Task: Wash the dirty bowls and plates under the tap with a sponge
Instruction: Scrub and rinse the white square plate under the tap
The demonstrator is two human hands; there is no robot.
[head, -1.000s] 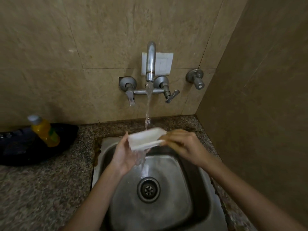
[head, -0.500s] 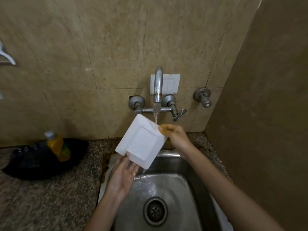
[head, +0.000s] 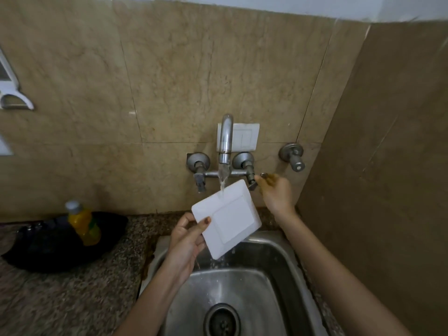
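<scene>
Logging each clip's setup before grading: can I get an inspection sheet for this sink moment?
Surface: speckled granite counter around a wet steel sink.
Job's things: white square plate tilted under the running tap; no sponge seen.
Clutter: yellow bottle in a black container.
Hands: left hand grips the plate's lower-left edge; right hand at the tap lever, grip blurred.
Cables: nothing seen.
Surroundings: tiled wall, switch plate, spare valve.

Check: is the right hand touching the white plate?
Apart. The head view shows wall tile between the right hand and the white plate; only the left hand grips it.
</scene>
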